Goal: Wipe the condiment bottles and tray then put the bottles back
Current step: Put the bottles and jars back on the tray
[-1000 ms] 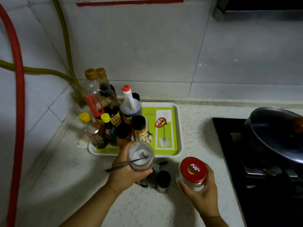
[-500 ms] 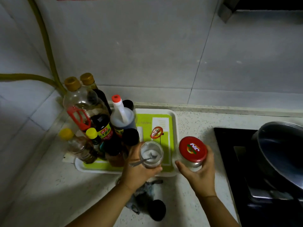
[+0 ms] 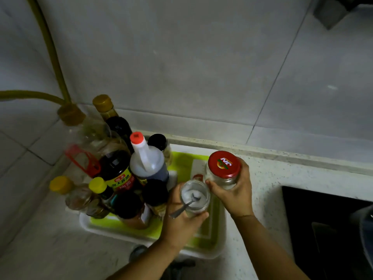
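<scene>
From the head view, the left hand (image 3: 181,225) wraps its grip around an open jar (image 3: 194,197) holding a spoon (image 3: 184,207), over the green tray (image 3: 212,247). The right hand (image 3: 234,193) clasps the red-lidded jar (image 3: 224,168), seemingly above the tray's far right corner on the bench (image 3: 262,178).

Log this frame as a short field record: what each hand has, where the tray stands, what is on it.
left hand: grips open glass jar of white powder with a metal spoon, over the tray
right hand: grips red-lidded glass jar, over the tray's right part
tray: white with green liner, on speckled counter by tiled wall
tray load: bottles crowd the left side
stove: black, at right
</scene>
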The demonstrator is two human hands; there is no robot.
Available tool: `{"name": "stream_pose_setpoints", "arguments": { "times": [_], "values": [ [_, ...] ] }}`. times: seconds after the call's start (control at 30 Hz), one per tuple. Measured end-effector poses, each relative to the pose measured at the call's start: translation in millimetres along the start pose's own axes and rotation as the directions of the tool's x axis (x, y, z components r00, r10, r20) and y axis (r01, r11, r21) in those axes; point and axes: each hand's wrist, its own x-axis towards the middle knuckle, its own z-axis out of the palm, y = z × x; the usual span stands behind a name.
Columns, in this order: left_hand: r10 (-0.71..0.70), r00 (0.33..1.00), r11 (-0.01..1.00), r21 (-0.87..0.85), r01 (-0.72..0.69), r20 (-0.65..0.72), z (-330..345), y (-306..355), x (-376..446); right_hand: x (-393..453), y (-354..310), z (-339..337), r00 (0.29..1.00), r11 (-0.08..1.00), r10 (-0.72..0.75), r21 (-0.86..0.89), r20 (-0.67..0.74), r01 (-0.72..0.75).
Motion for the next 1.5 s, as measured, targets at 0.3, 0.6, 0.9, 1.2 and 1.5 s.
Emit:
{"name": "stream_pose_setpoints", "arguments": {
  "times": [0.3, 0.6, 0.9, 1.2, 1.5],
  "values": [
    [-0.016, 0.960, 0.999, 0.032, 0.026, -0.280, 28, -7, 29, 49, 30, 11, 0.994, 0.999, -0.007, 0.035, 0.111, 0.003],
    [-0.150, 0.913, 0.985, 0.024, 0.172, -0.380, 33, -17, 42, 58, 39, 18, 0.979, 0.999, 0.038, 0.001, 0.201, -0.039],
    [-0.293, 0.869, 0.949, -0.014, 0.314, -0.398, 38, -1, 41, 59, 47, 14, 0.967, 0.957, 0.094, -0.291, 0.237, -0.022],
    [-0.249, 0.843, 0.965, -0.051, 0.257, -0.477, 37, 6, 64, 67, 42, 33, 0.949, 0.970, 0.146, -0.229, 0.279, -0.082],
    [-0.410, 0.781, 0.910, -0.157, 0.384, -0.471, 43, 10, 60, 53, 29, 18, 0.938, 0.967, 0.201, -0.209, 0.282, -0.145]
  ]
}}
